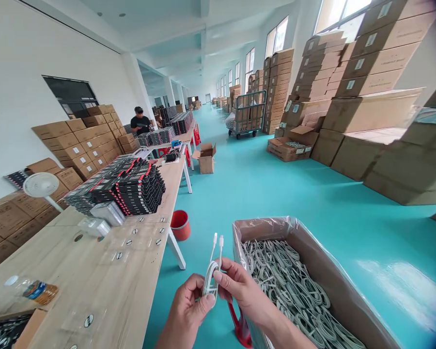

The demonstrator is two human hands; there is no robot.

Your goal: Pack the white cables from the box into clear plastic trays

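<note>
The coiled white cable (210, 280) is up near the middle of the scene — left hand (189, 301) fingers pinched on its left side, right hand (236, 286) fingers closed on its right, plugs pointing up. Just right, a plastic-lined carton (337, 285) holds many coiled cables (287, 276). Left, the surface (119, 295) carries a bottle (39, 290) near and stacked black boxes (140, 191) farther off.

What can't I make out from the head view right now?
In the head view:
- Far side of the cable: hidden by the left hand and right hand.
- Plug types: the plugs show too small.
- Near end of the cable box: cut off by the bottom edge.
- Rest of the small carton: cut off by the left and bottom edges.
- Text on the box labels: too small.
</note>
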